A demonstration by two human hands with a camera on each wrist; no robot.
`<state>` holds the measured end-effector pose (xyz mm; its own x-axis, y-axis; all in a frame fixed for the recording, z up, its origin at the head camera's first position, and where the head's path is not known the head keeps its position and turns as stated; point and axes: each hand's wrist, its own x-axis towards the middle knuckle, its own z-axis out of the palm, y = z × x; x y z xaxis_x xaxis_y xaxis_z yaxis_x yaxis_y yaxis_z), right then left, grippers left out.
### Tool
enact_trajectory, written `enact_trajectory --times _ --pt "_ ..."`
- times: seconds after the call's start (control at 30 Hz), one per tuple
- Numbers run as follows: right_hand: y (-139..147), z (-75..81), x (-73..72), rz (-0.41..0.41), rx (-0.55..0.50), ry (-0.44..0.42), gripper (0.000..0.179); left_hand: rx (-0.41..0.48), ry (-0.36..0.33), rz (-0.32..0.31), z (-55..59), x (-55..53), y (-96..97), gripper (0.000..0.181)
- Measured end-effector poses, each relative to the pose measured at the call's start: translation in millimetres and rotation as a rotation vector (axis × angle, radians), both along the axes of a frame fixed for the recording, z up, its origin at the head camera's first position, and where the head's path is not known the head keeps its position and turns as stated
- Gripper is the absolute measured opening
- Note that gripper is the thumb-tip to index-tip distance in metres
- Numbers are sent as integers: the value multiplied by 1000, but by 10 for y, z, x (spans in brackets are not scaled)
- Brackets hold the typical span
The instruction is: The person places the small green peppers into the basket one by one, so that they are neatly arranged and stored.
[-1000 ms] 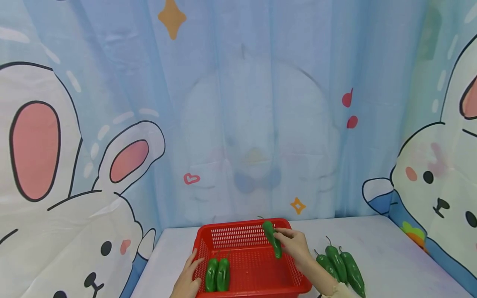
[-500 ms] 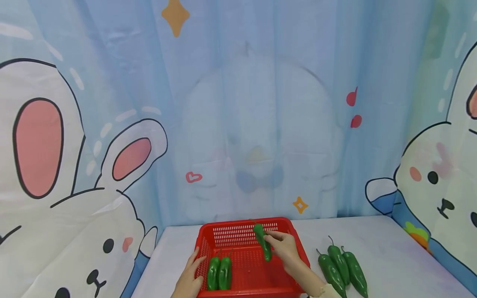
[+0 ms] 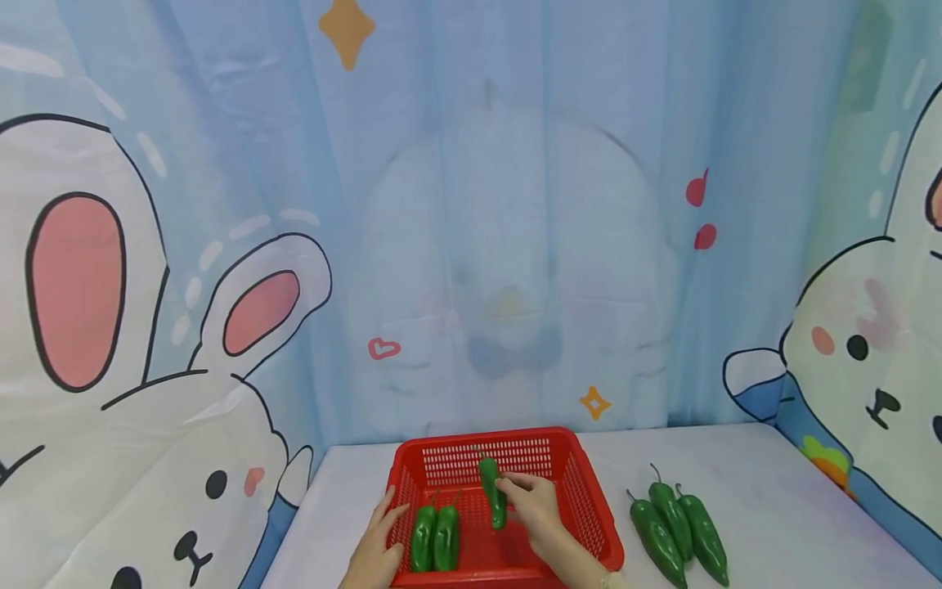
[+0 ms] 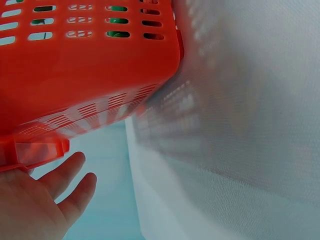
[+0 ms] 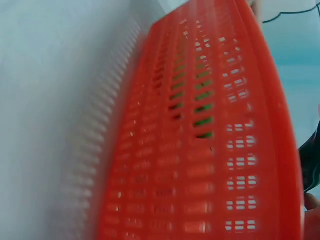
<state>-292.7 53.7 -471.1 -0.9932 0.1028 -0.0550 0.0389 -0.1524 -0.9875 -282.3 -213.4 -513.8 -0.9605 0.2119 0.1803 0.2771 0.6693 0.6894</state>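
Observation:
My right hand (image 3: 535, 509) pinches a long green chili pepper (image 3: 491, 489) between thumb and fingers over the middle of the red plastic basket (image 3: 508, 577). The pepper hangs nearly upright, its stem end up. At the right edge of the right wrist view, part of the pepper (image 5: 311, 160) shows dark beyond the basket rim. My left hand (image 3: 374, 550) rests at the basket's left rim; in the left wrist view its fingers (image 4: 77, 197) extend loosely beside the rim. Two green peppers (image 3: 434, 538) lie side by side at the left inside the basket, stems pointing away.
Three more green peppers (image 3: 675, 528) lie in a cluster on the white table (image 3: 611, 458), right of the basket. Behind the table hangs a pale blue curtain (image 3: 508, 245) with printed rabbits. The basket has slotted walls (image 5: 200, 125).
My right hand has carried the pepper leftward and slightly lower, from near the basket's right wall to its middle. The left hand has stayed at the left rim.

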Motion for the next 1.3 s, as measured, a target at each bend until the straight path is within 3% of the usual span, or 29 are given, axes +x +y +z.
enact_trajectory --times 0.33,0.47,0.63,0.9,1.07,1.3 --pt "-212 -228 -63 17 87 -23 36 14 -32 6 -54 3 -28 63" --pt "-270 -243 -64 31 93 -38 33 15 -44 14 -60 5 -24 64" --pt "-353 -233 -95 38 114 -51 29 16 -11 19 -62 2 -43 63" --pt "-460 -300 -107 31 281 -50 26 19 -18 4 -122 -4 -32 63" --pt "-496 -332 -159 8 380 -76 23 30 -35 19 -96 -2 -3 63" --pt "-514 -380 -255 -35 423 -113 19 27 15 21 -26 7 24 61"
